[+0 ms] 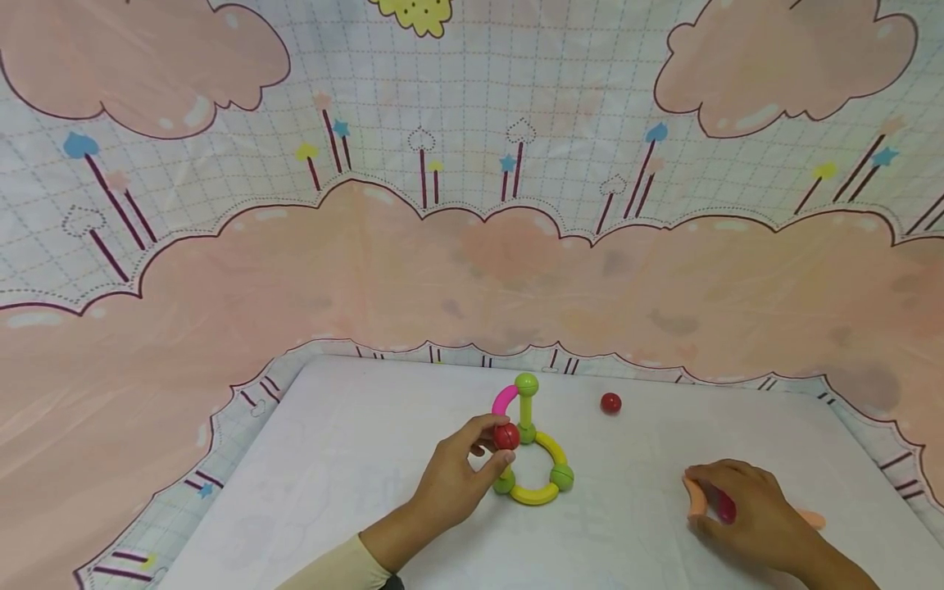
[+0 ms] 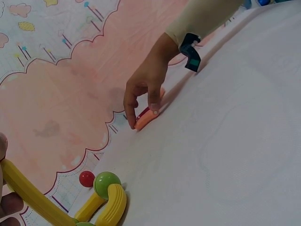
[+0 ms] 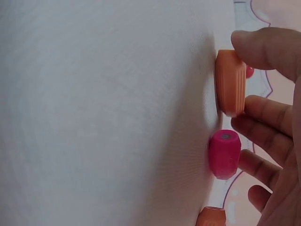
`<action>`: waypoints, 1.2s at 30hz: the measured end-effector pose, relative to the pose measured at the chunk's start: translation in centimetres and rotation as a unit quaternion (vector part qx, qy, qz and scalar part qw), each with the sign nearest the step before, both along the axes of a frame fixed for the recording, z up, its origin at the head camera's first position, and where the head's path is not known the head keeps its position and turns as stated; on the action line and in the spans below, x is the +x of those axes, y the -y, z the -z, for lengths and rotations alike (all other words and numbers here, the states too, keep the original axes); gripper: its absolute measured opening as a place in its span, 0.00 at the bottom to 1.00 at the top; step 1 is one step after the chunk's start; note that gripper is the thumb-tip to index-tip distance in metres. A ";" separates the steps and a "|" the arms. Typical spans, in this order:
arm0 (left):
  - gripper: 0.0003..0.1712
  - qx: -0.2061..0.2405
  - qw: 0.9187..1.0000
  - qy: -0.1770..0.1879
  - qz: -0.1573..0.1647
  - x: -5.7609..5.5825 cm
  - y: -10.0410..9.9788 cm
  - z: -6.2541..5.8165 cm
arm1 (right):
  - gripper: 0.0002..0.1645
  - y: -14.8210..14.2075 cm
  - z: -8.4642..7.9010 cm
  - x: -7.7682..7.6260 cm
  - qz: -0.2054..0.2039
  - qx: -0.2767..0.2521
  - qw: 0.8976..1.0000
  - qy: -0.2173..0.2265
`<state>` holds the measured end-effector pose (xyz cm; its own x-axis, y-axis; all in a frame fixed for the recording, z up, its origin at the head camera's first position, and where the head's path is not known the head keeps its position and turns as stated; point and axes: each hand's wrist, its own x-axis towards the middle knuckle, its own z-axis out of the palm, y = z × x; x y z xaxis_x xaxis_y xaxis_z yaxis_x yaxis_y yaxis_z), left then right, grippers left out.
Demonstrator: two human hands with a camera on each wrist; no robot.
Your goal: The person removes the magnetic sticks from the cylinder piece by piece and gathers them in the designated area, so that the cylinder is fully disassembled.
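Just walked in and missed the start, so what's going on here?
A person's left hand pinches a red ball at the side of a toy frame of yellow, green and pink pieces. Their right hand pinches a curved orange piece by its ends on the white table, beside a magenta piece. Another orange piece lies partly hidden by that hand; a second red ball sits farther back.

Cloud-print cloth [image 1: 590, 279] behind a white table [image 1: 317, 442].
The cloth shows peach clouds [image 1: 782, 57], blue stars [image 1: 340, 128] and a yellow shape [image 1: 416, 12].
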<state>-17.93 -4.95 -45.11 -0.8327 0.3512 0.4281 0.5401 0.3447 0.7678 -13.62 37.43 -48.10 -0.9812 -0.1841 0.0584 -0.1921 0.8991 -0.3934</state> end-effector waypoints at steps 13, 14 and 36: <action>0.23 0.002 1.000 0.004 0.000 0.0 0.0 -0.1 | 0.31 0.3 0.0 -0.1 -0.022 -0.009 0.999 -0.049; 0.23 0.001 1.000 0.004 -0.001 0.1 -0.1 -0.1 | 0.30 0.3 0.1 -0.1 -0.023 -0.008 0.998 -0.052; 0.24 -0.001 1.000 0.015 -0.001 0.1 -0.1 -0.2 | 0.31 -0.5 -0.1 0.0 -0.027 0.010 0.996 -0.081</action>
